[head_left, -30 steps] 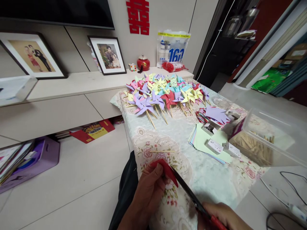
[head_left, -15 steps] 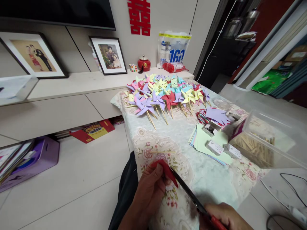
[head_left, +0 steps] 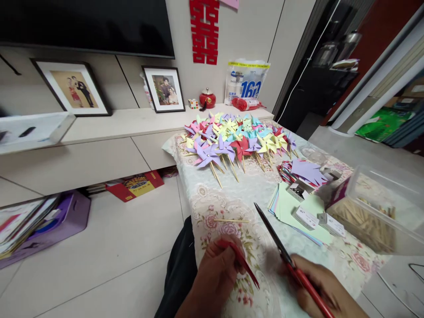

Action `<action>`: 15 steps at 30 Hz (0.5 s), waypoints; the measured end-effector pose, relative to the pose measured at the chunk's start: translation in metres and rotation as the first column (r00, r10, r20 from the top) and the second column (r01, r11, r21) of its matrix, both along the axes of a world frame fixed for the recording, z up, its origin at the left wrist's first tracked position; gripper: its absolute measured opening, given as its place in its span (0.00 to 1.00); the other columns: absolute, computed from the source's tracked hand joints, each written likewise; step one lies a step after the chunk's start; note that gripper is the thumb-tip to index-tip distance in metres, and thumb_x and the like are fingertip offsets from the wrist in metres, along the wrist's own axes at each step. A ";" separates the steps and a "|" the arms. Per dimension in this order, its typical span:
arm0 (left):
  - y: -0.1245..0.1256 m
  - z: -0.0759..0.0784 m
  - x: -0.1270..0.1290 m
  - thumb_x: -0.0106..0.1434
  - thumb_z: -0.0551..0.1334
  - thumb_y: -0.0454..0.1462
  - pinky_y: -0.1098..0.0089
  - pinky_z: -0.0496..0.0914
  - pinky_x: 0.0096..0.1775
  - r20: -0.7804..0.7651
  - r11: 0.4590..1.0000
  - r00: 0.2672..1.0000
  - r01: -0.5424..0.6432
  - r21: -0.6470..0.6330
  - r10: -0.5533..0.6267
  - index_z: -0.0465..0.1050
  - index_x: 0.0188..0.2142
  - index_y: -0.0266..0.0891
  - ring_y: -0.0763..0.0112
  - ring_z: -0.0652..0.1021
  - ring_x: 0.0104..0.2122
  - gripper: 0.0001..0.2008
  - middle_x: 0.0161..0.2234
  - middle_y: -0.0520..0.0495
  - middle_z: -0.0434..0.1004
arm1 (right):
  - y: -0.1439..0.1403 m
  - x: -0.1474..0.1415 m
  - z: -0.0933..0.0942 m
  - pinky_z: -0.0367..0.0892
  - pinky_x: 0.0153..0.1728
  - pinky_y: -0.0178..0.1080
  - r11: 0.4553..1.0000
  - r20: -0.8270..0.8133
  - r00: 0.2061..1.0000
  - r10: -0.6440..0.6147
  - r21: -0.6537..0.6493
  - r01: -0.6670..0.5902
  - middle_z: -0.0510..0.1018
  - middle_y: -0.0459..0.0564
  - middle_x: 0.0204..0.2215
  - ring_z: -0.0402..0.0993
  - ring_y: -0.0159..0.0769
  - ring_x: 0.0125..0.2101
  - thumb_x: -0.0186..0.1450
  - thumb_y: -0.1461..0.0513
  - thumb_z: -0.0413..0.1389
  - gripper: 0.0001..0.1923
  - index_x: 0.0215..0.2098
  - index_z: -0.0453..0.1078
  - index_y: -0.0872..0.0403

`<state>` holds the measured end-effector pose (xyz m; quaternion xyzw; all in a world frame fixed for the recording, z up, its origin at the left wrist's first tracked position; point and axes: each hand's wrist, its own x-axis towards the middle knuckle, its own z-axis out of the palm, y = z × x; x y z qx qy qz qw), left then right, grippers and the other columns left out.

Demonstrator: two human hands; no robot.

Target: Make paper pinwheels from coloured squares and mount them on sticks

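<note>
My left hand [head_left: 213, 280] pinches a folded red paper piece [head_left: 241, 260] over the near end of the floral tablecloth [head_left: 251, 194]. My right hand [head_left: 323, 289] grips red-handled scissors [head_left: 281, 249]; their dark blades point up and away, apart from the red paper. A thin wooden stick [head_left: 231, 220] lies on the cloth just beyond my left hand.
A heap of coloured paper pinwheels [head_left: 236, 139] covers the far end of the table. Stacked coloured paper sheets [head_left: 291, 207] with small boxes, and a clear tub of wooden sticks [head_left: 371, 212], lie to the right. A low cabinet with framed photos stands on the left.
The scissors have come out of the red paper and swung up to the right. My left hand dropped slightly with the paper. The camera view tilted down a little.
</note>
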<state>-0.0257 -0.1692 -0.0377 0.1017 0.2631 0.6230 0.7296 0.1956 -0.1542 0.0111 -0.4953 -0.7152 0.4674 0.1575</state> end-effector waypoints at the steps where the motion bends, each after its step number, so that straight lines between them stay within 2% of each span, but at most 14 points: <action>1: 0.000 -0.002 0.001 0.49 0.75 0.39 0.72 0.64 0.29 -0.020 0.999 1.000 0.016 0.037 -0.015 0.77 0.23 0.38 0.74 0.70 0.24 0.10 0.23 0.51 0.74 | 0.010 -0.006 0.002 0.65 0.24 0.37 0.998 0.073 0.997 -0.003 0.061 -0.001 0.72 0.47 0.23 0.68 0.39 0.25 0.62 0.48 0.57 0.15 0.30 0.70 0.50; 4: -0.001 -0.010 0.002 0.46 0.75 0.36 0.72 0.61 0.29 -0.125 0.992 0.989 0.096 0.088 -0.084 0.77 0.20 0.37 0.74 0.69 0.23 0.09 0.21 0.50 0.74 | 0.042 -0.029 0.003 0.65 0.31 0.40 0.962 0.313 0.949 -0.018 0.265 -0.070 0.75 0.51 0.30 0.71 0.41 0.29 0.64 0.53 0.55 0.11 0.32 0.67 0.52; 7: -0.001 -0.016 0.002 0.44 0.76 0.36 0.72 0.61 0.31 -0.282 0.982 0.952 0.157 0.106 -0.122 0.78 0.20 0.38 0.74 0.68 0.24 0.09 0.21 0.51 0.73 | 0.075 -0.055 0.001 0.65 0.36 0.41 0.901 0.463 0.886 0.002 0.384 -0.203 0.76 0.56 0.37 0.73 0.45 0.35 0.64 0.57 0.54 0.10 0.39 0.70 0.55; 10: 0.001 -0.018 0.002 0.43 0.77 0.37 0.71 0.60 0.31 -0.363 0.972 0.920 0.203 0.118 -0.148 0.79 0.21 0.38 0.74 0.68 0.25 0.10 0.21 0.51 0.72 | 0.105 -0.081 -0.001 0.64 0.38 0.40 0.848 0.507 0.858 0.084 0.416 -0.329 0.76 0.57 0.38 0.73 0.44 0.37 0.64 0.59 0.55 0.10 0.40 0.72 0.57; 15: 0.002 -0.015 0.002 0.43 0.78 0.40 0.71 0.60 0.31 -0.357 0.967 0.919 0.223 0.125 -0.165 0.78 0.22 0.37 0.74 0.67 0.25 0.12 0.22 0.51 0.72 | 0.142 -0.112 -0.004 0.64 0.40 0.38 0.757 0.458 0.849 0.263 0.448 -0.476 0.76 0.58 0.42 0.73 0.43 0.41 0.61 0.62 0.59 0.14 0.44 0.73 0.58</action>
